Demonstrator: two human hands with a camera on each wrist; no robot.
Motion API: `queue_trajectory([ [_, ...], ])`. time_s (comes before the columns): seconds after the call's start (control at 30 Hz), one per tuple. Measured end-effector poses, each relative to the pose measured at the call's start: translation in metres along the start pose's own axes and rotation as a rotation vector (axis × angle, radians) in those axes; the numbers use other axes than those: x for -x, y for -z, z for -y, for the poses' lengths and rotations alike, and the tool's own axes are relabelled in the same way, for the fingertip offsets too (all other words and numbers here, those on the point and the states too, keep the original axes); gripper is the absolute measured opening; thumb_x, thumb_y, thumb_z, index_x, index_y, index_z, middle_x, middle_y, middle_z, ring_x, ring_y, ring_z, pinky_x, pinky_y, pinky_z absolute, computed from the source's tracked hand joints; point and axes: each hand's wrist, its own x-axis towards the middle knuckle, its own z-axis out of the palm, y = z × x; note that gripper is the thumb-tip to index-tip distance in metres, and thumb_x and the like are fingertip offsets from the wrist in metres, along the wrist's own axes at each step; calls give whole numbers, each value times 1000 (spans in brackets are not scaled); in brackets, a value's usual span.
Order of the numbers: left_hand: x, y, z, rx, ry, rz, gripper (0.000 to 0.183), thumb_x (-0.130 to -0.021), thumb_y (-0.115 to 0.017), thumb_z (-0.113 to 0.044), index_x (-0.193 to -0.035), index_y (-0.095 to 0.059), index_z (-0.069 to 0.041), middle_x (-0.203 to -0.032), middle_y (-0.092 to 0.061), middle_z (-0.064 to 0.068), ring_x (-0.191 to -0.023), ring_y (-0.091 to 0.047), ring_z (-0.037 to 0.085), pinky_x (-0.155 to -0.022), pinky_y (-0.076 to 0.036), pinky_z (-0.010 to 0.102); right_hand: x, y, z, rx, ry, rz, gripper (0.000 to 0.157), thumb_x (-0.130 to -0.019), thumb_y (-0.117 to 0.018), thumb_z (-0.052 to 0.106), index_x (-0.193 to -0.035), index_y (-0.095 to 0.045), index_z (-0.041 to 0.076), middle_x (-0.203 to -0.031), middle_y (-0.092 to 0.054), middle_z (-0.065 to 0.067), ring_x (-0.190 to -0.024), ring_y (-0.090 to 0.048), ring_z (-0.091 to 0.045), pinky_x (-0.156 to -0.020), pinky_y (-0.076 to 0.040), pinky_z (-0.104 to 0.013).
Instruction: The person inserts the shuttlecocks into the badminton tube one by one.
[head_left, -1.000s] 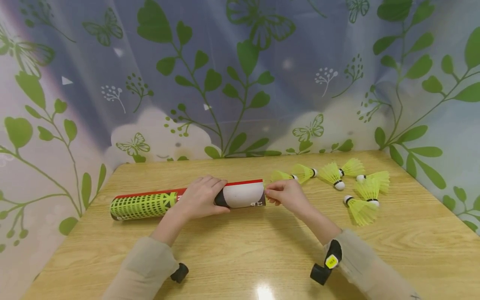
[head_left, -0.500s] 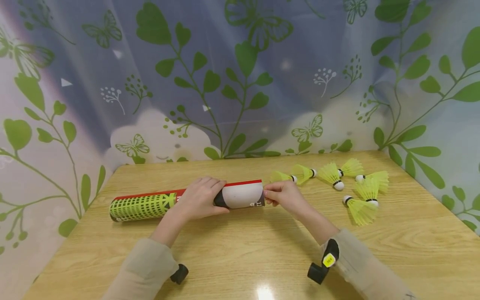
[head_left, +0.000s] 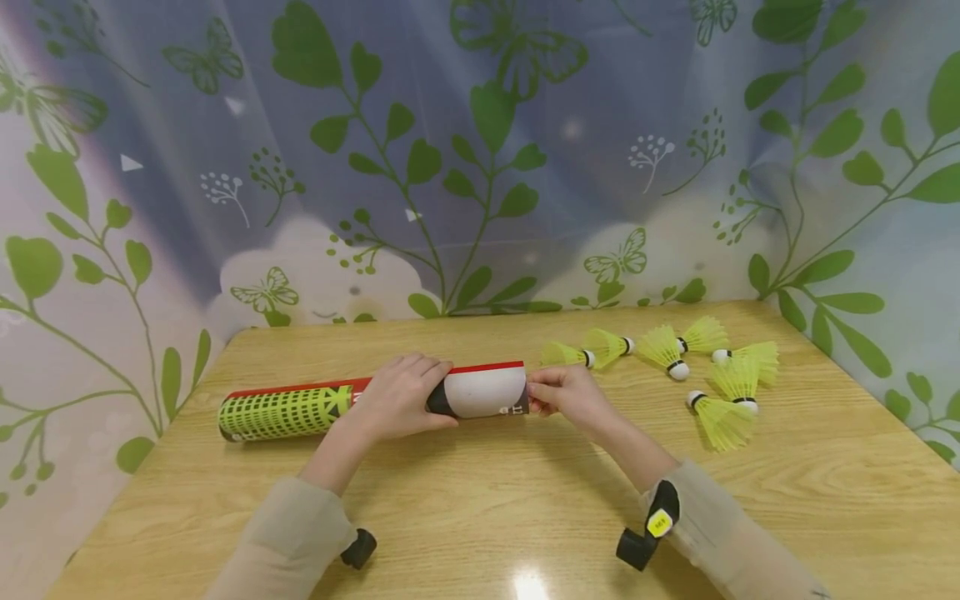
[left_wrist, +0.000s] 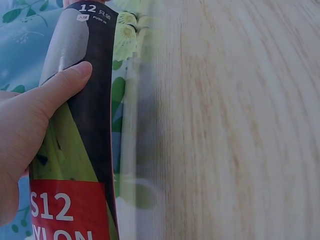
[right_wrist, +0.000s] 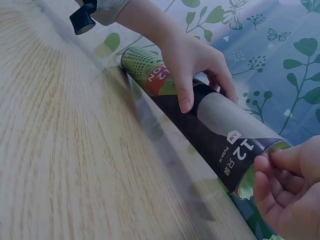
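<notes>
A long shuttlecock tube (head_left: 486, 392), printed red, black, white and yellow-green, lies lengthwise across the wooden table. My left hand (head_left: 405, 396) grips it around the middle, thumb on the near side and fingers over the top. At the tube's right end is my right hand (head_left: 573, 396), thumb and fingertips curled at the mouth. In the right wrist view a yellow-green shuttlecock skirt (right_wrist: 246, 188) shows inside that mouth, and the right hand (right_wrist: 295, 185) pinches at its edge. The fingers hide most of the opening.
Several yellow shuttlecocks (head_left: 723, 421) with white heads lie loose at the table's back right, some overlapping. Two more shuttlecocks (head_left: 606, 343) lie just behind the right hand. A leaf-patterned curtain (head_left: 480, 208) hangs along the table's back edge.
</notes>
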Motion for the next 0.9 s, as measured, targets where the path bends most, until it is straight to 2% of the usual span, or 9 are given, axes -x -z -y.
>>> queue_trajectory([
  [0.13,0,0,1,3,-11,-11,73,-68,-76,-52,-119,-60,-3,-111,-62,9,-102,-56,25,-88,-45,40,1,1,2,16,17,24,19,-90,-54,-2,-102,-61,-15,-68,-62,-3,-63,-58,-8,-60,-50,-24],
  [0.63,-1,3,0,10,-13,-18,72,-68,-77,-50,-120,-60,-4,-111,-62,9,-101,-56,25,-87,-45,40,0,-1,1,-4,20,19,22,-90,-53,-3,-105,-60,-17,-65,-60,0,-61,-54,-6,-55,-45,-20],
  [0.77,-1,1,0,6,-11,-19,72,-68,-77,-51,-119,-60,-3,-111,-62,9,-101,-56,25,-88,-45,40,1,1,1,-9,-2,19,25,-91,-53,0,-109,-59,-16,-69,-61,-1,-64,-56,-8,-57,-47,-22],
  [0.9,-1,0,1,10,-4,-18,72,-68,-77,-51,-119,-60,-3,-111,-62,9,-101,-56,25,-88,-45,40,4,6,1,-22,-15,25,28,-92,-55,4,-113,-58,-14,-81,-66,-5,-71,-60,-9,-63,-51,-26],
])
